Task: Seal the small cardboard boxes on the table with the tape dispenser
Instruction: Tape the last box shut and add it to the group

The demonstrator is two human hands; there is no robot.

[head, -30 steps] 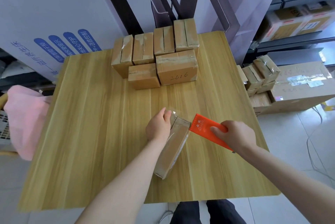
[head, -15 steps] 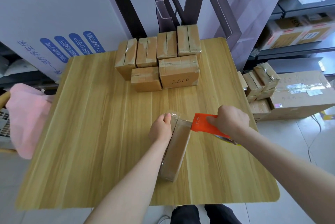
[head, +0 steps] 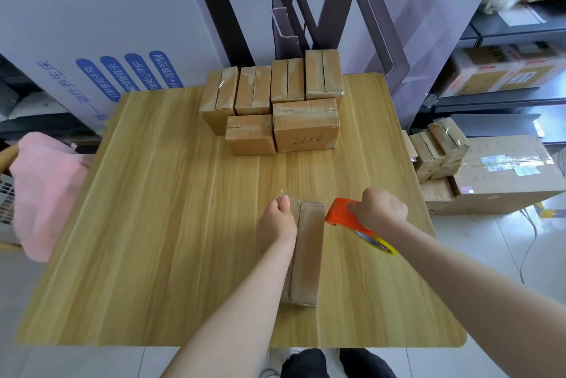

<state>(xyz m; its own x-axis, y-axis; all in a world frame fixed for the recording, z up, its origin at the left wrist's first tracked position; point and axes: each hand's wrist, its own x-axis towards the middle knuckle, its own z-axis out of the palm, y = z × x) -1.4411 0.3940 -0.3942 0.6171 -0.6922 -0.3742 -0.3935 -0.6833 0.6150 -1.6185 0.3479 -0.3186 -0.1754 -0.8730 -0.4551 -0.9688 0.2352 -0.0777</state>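
Observation:
A small cardboard box (head: pixel 307 250) lies lengthwise on the wooden table (head: pixel 153 224), near its front edge. My left hand (head: pixel 277 223) grips the box's far left end, fingers curled over the top edge. My right hand (head: pixel 381 212) holds the orange tape dispenser (head: pixel 340 215), whose front end touches the box's far right corner. A yellow-rimmed tape roll (head: pixel 378 244) shows under my right wrist. Clear tape covers the box's top.
Several taped cardboard boxes (head: pixel 275 102) are stacked at the table's back edge, one marked 2616 (head: pixel 306 129). More small boxes (head: pixel 438 148) sit on a large carton (head: pixel 502 175) on the floor at right. A pink cloth (head: pixel 46 187) hangs at left.
My right hand moved the dispenser forward along the box's right side to its far corner. The box turned straighter. My left hand stayed on the far end.

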